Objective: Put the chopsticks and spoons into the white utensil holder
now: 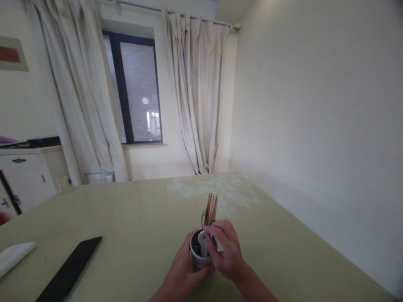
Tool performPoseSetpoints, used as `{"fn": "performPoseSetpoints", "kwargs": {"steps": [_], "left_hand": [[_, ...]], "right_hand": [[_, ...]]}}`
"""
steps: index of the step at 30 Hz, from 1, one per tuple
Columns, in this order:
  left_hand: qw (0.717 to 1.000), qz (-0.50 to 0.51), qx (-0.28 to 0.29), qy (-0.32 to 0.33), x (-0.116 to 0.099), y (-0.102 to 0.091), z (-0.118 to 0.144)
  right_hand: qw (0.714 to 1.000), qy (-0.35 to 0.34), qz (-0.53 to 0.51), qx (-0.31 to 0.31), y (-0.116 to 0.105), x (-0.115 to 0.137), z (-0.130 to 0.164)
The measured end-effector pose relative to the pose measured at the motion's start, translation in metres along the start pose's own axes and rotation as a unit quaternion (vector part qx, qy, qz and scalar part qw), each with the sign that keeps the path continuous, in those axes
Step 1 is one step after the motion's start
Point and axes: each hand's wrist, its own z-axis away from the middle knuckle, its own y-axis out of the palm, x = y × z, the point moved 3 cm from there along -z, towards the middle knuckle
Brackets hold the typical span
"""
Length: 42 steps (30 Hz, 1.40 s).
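A small white utensil cup (201, 261) with a dark inside stands near the front of the table. My left hand (185, 268) is wrapped around its left and front side. Several wooden chopsticks (212, 209) and a metal spoon (203, 216) rise from the far side of the cup. Over the opening, my right hand (229, 255) pinches a white soup spoon (203, 248) between thumb and fingers. Part of that spoon and the cup's right side are hidden behind my right hand.
The pale green table (132, 235) meets a white wall (321, 126) along its right edge. A dark flat slab (71, 268) lies to the left, beside a white object (15, 255). Beyond are curtains (204, 92), a window (141, 90) and a white cabinet (28, 174).
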Motion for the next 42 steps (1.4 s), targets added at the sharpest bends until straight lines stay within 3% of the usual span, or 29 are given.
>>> {"fn": "performPoseSetpoints", "kwargs": {"steps": [4, 10, 15, 18, 22, 27, 31, 37, 42], "left_hand": [[0.999, 0.0, -0.029, -0.018, 0.0, -0.003, -0.002], [0.993, -0.018, -0.108, -0.045, 0.027, -0.012, -0.003], [0.992, -0.108, -0.053, -0.045, 0.056, -0.014, 0.002], [0.98, -0.185, -0.038, -0.063, 0.067, -0.018, 0.005], [0.964, -0.249, -0.041, -0.087, 0.072, -0.021, 0.006], [0.959, -0.27, -0.047, -0.068, 0.069, -0.027, 0.004], [0.955, -0.286, -0.052, -0.064, 0.074, -0.036, 0.002], [0.951, -0.297, -0.065, -0.059, 0.081, -0.038, 0.001], [0.944, -0.323, -0.026, -0.057, 0.068, -0.032, 0.0]], "right_hand": [[1.0, 0.027, -0.009, -0.005, 0.006, -0.006, 0.004], [0.975, 0.205, -0.074, -0.035, 0.027, -0.027, 0.021], [0.939, 0.305, -0.154, 0.042, 0.054, -0.03, 0.032], [0.919, 0.354, -0.169, 0.043, 0.057, -0.041, 0.032], [0.911, 0.396, -0.107, -0.048, 0.04, -0.077, 0.032], [0.89, 0.435, -0.042, -0.134, 0.005, -0.132, 0.035], [0.869, 0.45, 0.037, -0.202, -0.022, -0.16, 0.038], [0.849, 0.472, 0.111, -0.211, -0.036, -0.177, 0.047], [0.827, 0.481, 0.193, -0.217, -0.04, -0.163, 0.039]]}}
